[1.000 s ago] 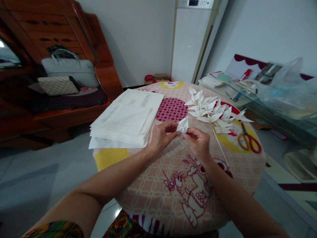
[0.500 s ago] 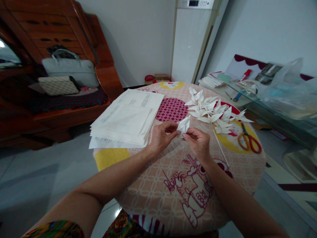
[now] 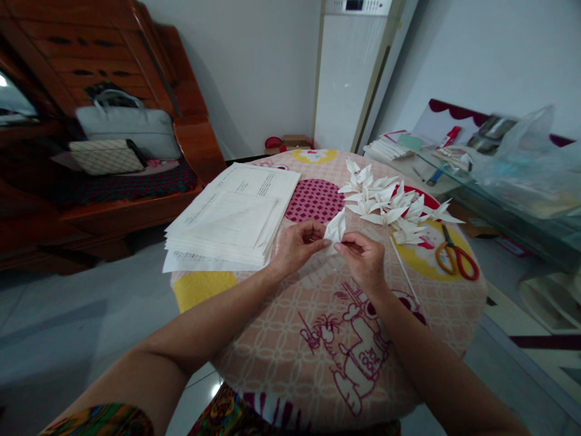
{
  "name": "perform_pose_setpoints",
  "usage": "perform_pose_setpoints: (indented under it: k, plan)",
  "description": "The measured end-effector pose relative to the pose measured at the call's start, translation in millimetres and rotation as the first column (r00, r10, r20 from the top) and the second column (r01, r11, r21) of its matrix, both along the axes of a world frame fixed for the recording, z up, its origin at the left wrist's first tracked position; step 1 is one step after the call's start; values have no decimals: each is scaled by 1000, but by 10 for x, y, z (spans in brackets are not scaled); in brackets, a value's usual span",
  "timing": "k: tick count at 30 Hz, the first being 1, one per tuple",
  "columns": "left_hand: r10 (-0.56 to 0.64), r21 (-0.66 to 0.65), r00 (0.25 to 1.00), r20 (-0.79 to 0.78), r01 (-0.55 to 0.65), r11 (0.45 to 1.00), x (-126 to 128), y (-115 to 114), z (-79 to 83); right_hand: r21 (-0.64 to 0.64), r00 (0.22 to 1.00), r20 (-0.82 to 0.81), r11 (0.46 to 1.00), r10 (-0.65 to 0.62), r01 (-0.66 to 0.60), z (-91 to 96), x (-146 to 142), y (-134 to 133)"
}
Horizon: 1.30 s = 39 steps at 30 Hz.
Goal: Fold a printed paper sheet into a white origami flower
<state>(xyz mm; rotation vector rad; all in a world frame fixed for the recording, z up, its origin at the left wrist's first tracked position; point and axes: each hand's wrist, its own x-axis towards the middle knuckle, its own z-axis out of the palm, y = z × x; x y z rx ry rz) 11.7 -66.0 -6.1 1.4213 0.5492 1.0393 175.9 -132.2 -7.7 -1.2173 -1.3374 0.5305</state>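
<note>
Between my two hands is a small piece of folded white paper, pointed at its top. My left hand pinches its lower left side between thumb and fingers. On the lower right side, my right hand pinches it in the same way. Both hands are just above the patterned tablecloth. Beyond my right hand lies a cluster of folded paper cranes, made of white paper. A stack of white paper sheets, some printed, lies beside my left hand.
Scissors with orange and red handles lie at the table's right. A thin white stick rests near my right wrist. A glass shelf with a plastic bag stands to the right, a wooden bench to the left.
The folded paper has shifted very slightly to the left and its tip is a little changed in angle. Both hands keep their pinch on it.
</note>
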Motion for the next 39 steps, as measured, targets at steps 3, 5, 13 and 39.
perform_pose_setpoints:
  k: [3,5,13,39]
  plan:
    - [-22,-71,999,32,24,997,3,-2,17,-45,991,-128,999,23,-30,-5,-12,18]
    - [-26,-100,999,46,30,995,1,0,19,-84,970,-239,994,47,-69,-4,-19,33]
    - [-57,-117,995,77,66,991,-5,18,3,-209,927,-355,957,118,-201,5,8,53]
    - [6,-42,996,-91,-10,999,-12,-39,57,-284,960,-247,938,131,-201,44,-26,-5]
